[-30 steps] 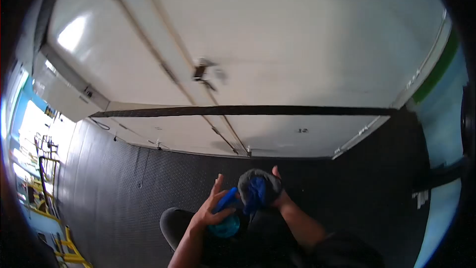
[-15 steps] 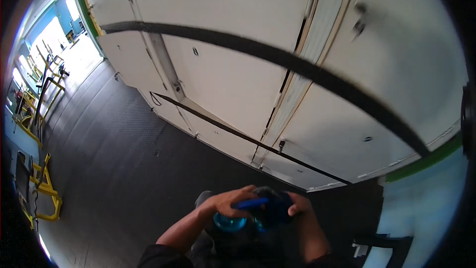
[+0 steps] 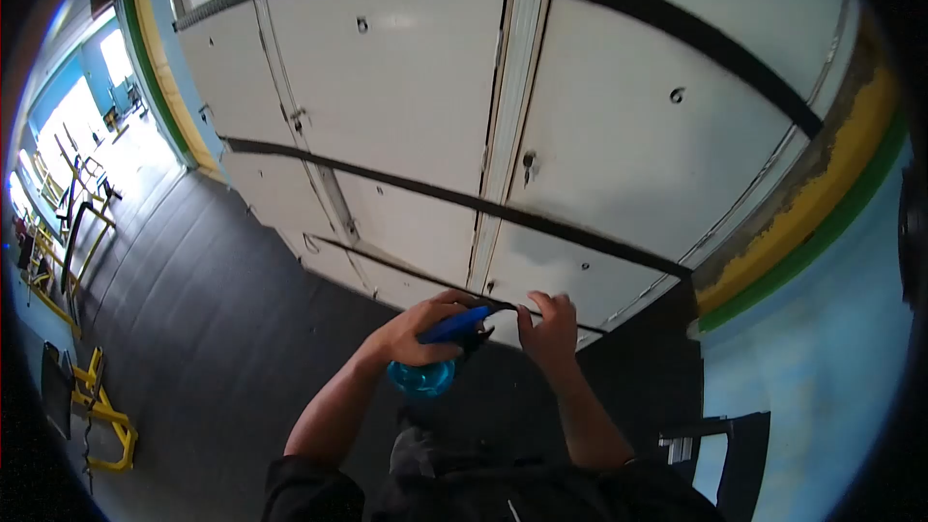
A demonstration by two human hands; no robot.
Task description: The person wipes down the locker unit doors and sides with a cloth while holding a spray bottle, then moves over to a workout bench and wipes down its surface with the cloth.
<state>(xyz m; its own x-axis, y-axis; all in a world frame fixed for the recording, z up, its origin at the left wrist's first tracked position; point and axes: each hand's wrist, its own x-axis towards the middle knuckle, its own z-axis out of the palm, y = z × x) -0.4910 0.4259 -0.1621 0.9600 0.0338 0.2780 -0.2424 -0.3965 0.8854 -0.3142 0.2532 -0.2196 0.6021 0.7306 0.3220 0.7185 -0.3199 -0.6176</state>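
Both forearms (image 3: pixel 333 406) stretch forward, left hand (image 3: pixel 414 336) wrapped round a blue spray bottle (image 3: pixel 422 379), right hand (image 3: pixel 552 335) half-curled, its grip unclear.

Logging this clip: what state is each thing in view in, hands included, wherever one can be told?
Left hand: closed around the spray bottle's head
Spray bottle: held, trigger head on
Right hand: fingers bent; whether it grips anything is unclear
Dark item by the trigger head: too dim to tell
Locker door 6: shut, key in its lock
Locker door 5: looks shut
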